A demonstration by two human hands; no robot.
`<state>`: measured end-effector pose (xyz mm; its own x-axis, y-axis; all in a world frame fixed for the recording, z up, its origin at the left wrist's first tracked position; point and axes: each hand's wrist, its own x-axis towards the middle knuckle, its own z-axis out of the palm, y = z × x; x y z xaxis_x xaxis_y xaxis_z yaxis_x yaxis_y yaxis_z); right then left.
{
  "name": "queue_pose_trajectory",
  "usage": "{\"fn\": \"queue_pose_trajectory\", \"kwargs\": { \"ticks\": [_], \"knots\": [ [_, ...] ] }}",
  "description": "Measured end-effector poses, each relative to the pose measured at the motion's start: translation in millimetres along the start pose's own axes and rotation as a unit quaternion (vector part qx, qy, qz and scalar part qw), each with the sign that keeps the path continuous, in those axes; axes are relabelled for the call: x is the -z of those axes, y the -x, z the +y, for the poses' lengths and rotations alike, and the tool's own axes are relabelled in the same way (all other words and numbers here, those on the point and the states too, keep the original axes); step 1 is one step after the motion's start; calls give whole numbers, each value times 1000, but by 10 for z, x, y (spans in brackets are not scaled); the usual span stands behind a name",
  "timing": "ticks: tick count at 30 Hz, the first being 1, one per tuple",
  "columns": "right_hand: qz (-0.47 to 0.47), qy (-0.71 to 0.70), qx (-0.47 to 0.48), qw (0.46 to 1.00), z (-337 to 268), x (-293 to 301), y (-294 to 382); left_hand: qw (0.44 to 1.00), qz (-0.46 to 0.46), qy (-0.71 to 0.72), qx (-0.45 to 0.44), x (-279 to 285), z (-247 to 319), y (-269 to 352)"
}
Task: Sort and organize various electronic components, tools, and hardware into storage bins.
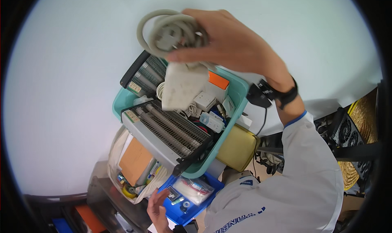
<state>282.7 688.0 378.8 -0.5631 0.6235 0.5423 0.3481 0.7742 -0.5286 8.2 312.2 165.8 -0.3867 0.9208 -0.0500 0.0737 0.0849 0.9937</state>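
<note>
My right hand (226, 43) grips a coiled grey power cord (145, 30) above a turquoise plastic bin (234, 110). A plug shows blurred inside the coil. Just below the fingers hangs an off-white block-shaped device (182, 87); whether the cord joins it is hidden. Two heaters with wire grilles and tubes lie in the bin: a large one (168, 128) across the front and another (148, 73) at the back left. Beside them are a light-blue power strip (212, 122), a white socket box (205, 100) and cables. My left hand (157, 207), fingers apart and holding nothing, is by a blue tray (176, 213).
A cream fabric bag (114, 147) holding a brown envelope (134, 159) and yellow tape (128, 191) stands against the bin. Plastic packets (193, 188) lie in the blue tray. A yellow container (239, 147) is at the bin's right; a dark translucent box (107, 202) is lower left.
</note>
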Motion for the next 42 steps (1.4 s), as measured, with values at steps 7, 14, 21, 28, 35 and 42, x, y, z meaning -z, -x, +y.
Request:
{"fn": "queue_pose_trajectory", "kwargs": {
  "ticks": [7,14,21,28,35,42],
  "knots": [
    [10,108,-38,993,1394,-1120,-778,998,63,15,21,124,-125,59],
    [-35,129,-37,990,2511,-2217,-977,984,161,22,74,44,-44,156],
    [-87,194,-4,977,3058,-2878,-858,979,182,11,96,73,-62,138],
    [-116,381,74,914,3137,-3057,-788,976,188,29,109,171,-281,64],
    [-37,286,-48,956,3212,-2987,-792,978,168,57,112,176,-423,-6],
    [-74,303,-47,949,3145,-2940,-842,976,168,59,124,127,-393,-42]
  ]
}}
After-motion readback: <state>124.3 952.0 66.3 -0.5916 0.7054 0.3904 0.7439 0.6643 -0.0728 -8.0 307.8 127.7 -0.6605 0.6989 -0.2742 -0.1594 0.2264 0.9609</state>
